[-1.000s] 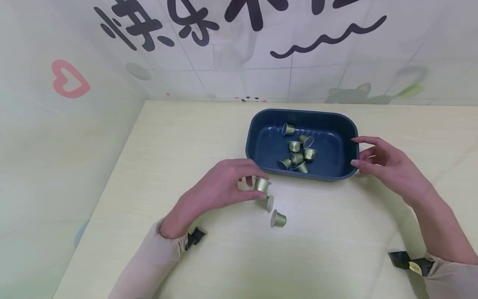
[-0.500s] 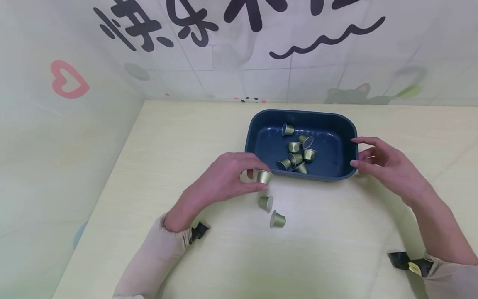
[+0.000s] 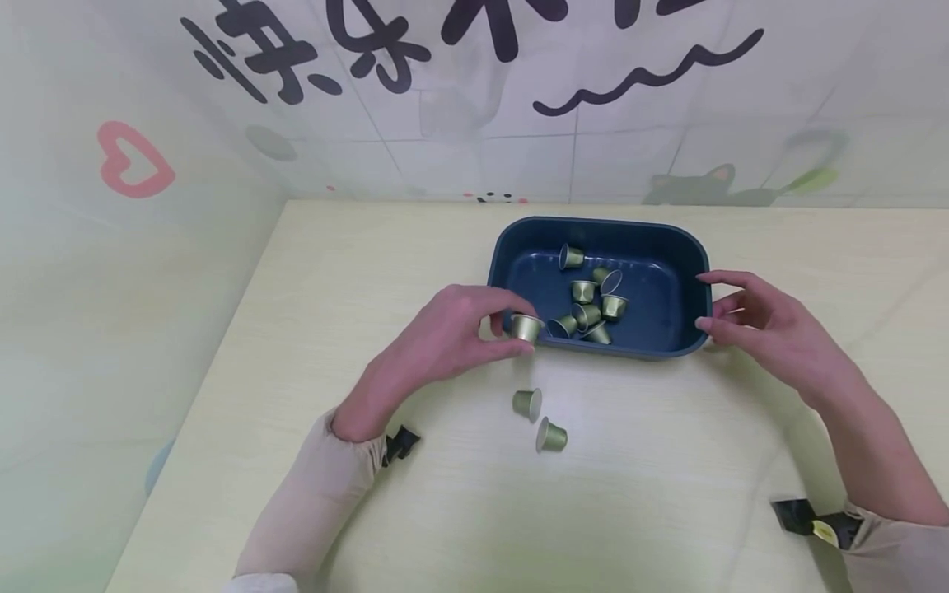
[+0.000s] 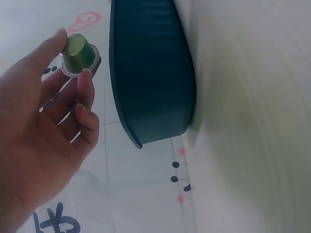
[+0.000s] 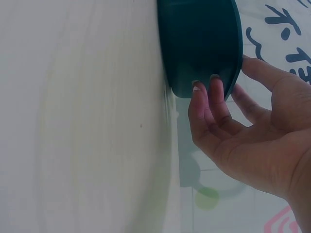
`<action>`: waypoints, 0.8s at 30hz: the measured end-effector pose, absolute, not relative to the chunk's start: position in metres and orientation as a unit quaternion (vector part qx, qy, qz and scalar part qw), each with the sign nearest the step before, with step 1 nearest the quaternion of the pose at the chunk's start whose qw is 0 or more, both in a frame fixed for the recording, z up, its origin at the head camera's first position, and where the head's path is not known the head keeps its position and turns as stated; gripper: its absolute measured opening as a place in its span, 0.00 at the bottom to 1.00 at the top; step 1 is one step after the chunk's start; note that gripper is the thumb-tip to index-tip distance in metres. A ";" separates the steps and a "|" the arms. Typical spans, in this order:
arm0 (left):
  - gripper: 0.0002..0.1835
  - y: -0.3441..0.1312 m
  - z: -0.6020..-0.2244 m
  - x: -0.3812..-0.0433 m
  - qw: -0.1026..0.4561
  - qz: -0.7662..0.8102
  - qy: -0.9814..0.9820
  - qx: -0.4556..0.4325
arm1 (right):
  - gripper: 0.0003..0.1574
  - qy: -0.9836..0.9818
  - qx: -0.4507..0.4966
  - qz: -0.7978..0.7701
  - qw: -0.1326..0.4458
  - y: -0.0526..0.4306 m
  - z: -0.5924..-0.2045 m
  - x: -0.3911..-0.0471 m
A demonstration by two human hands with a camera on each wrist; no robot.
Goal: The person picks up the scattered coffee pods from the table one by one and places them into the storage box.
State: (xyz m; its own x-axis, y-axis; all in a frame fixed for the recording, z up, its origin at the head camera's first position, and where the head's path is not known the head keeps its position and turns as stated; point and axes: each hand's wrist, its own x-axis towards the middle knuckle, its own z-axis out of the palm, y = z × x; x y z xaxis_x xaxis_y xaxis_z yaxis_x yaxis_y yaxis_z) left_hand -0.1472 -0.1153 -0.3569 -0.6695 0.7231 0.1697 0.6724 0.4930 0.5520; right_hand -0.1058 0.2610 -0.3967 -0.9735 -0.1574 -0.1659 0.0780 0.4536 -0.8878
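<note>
My left hand [image 3: 455, 342] pinches a green-gold coffee capsule [image 3: 526, 328] between thumb and fingertips, at the near left rim of a dark blue bin [image 3: 660, 309]. In the left wrist view the same capsule [image 4: 77, 56] shows its narrow end upward, apart from the bin's outer wall [image 4: 153, 73]. My right hand [image 3: 774, 325] grips the bin's right end, fingertips over the rim and other fingers against the outside, as the right wrist view also shows. Inside the bin lie several similar capsules [image 3: 584, 291], heaped mostly around the middle.
Two more capsules lie on their sides on the pale wooden table [image 3: 652, 494], in front of the bin: one capsule [image 3: 527, 403] nearer it, another capsule [image 3: 552, 435] closer to me. A printed wall covering [image 3: 474, 165] rises behind the table's back edge.
My left hand has lifted the capsule away from the two on the table and carried it forward to the bin's near rim. My right hand and the bin have stayed put.
</note>
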 end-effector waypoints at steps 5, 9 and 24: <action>0.19 -0.114 -0.360 -0.152 0.027 0.308 0.857 0.413 | 0.32 0.843 -0.021 -0.525 0.111 0.261 -0.397 -0.107; 0.19 -0.113 -0.362 -0.157 0.022 0.308 0.856 0.414 | 0.32 0.844 -0.017 -0.524 0.110 0.261 -0.398 -0.107; 0.19 -0.105 -0.366 -0.170 0.033 0.322 0.852 0.412 | 0.31 0.846 -0.020 -0.522 0.107 0.261 -0.398 -0.107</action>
State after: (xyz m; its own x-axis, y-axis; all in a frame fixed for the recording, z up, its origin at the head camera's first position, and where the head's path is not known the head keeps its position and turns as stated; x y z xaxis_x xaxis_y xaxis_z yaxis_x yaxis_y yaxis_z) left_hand -0.1703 -0.1049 -0.3658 -0.6581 0.7236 0.2082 0.6806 0.4535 0.5754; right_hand -0.1071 0.2607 -0.3985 -0.9762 -0.1458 -0.1605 0.0781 0.4543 -0.8874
